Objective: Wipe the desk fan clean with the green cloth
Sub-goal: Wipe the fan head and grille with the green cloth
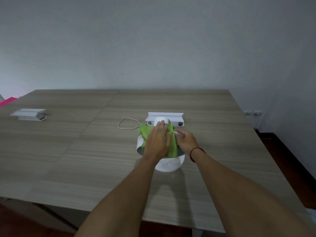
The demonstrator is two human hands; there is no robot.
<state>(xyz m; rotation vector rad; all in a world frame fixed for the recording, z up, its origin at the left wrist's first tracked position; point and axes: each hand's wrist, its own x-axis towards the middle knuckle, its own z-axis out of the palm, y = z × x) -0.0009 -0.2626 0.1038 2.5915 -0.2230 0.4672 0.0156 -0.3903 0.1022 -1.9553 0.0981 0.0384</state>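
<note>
office | wood-grain desk [85, 151] | pop-up socket boxes [28, 114] | bare wall [153, 40]

In front of me spreads a grey-brown wood-grain tabletop [85, 151], its surface split by thin seams into panels. Far off to my left sits a white flip-up socket box [28, 114] with its lid raised. A second white socket box [172, 115] stands open near the middle, further back. Behind it all rises a plain pale grey wall [153, 40]. At my right, low on that wall, is a white wall outlet [254, 113], above a dark reddish wooden floor [294, 159]. A bright pink strip [7, 101] shows at the far left edge.
</note>
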